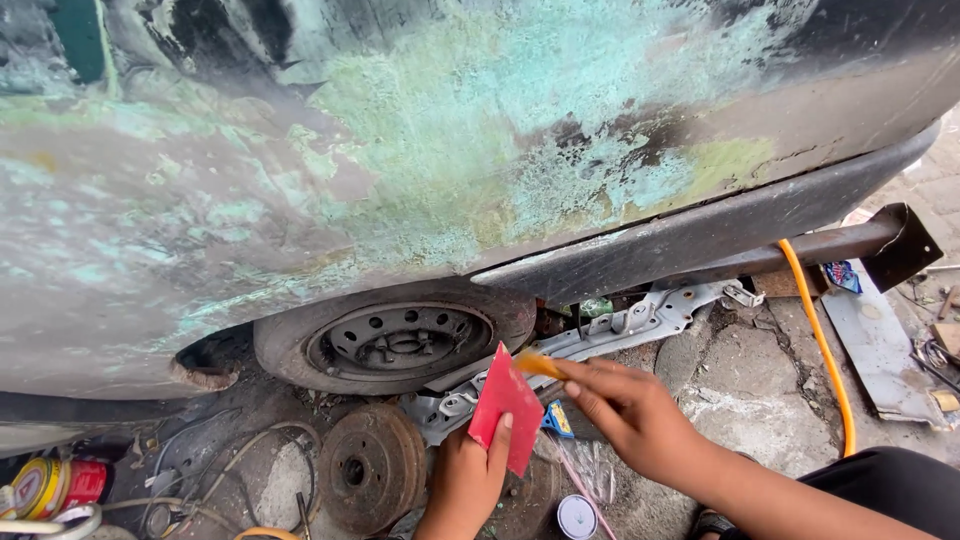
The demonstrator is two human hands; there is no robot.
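Holding red card [507, 408], yellow scraper [538, 365]

Daylit cracked concrete ground [740, 390] under a sanded car body [400, 150], wheel [395, 338], rusty brake drum [372, 466], orange hose [825, 350].

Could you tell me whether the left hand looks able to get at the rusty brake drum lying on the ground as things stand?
Probably yes, but not freely: the left hand sits just beside the brake drum with nothing between them, yet it is holding a red card.

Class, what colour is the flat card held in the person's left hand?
Red. The card, held in the left hand, shows best in the head view.
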